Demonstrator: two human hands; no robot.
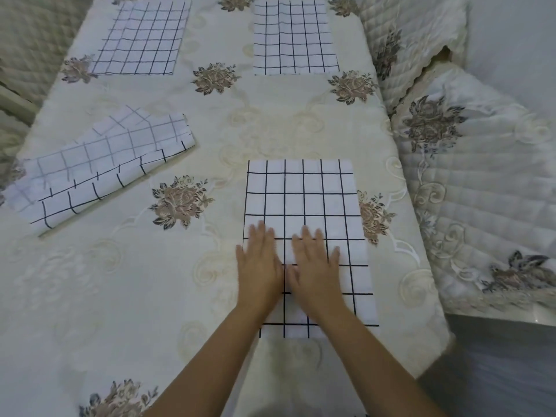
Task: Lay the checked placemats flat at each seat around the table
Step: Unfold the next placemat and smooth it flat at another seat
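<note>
Counter: the counter [270, 121] was covered by a cream cloth with embroidered swirls and brown flower sprays; a grey floor showed past its corner, beyond the near placemat.
Seats: two quilted, flower-patterned chair covers [469, 164] stood just beside the counter edge that ran along the near placemat's far side.
Near placemat: the near placemat [304, 200], white with a black check, lay flat and straight on the counter, its lower end close to the counter's near edge.
Left hand: the left hand [260, 266] lay palm down on the near placemat's lower half, its grip spread wide and flat, holding nothing.
Right hand: the right hand [314, 267] lay palm down just beside the left hand on the same mat, its grip likewise flat and open, fingers slightly blurred.
Crumpled placemat: a fourth checked mat [99, 173] lay well apart from the near placemat, across the counter on the left-hand side, skewed and folded over itself, not flat.
Far right placemat: a checked mat [294, 37] lay flat straight beyond the near placemat, at the counter's far end.
Far left placemat: another checked mat [141, 37] lay flat beyond the crumpled one, diagonally across from the near placemat.
</note>
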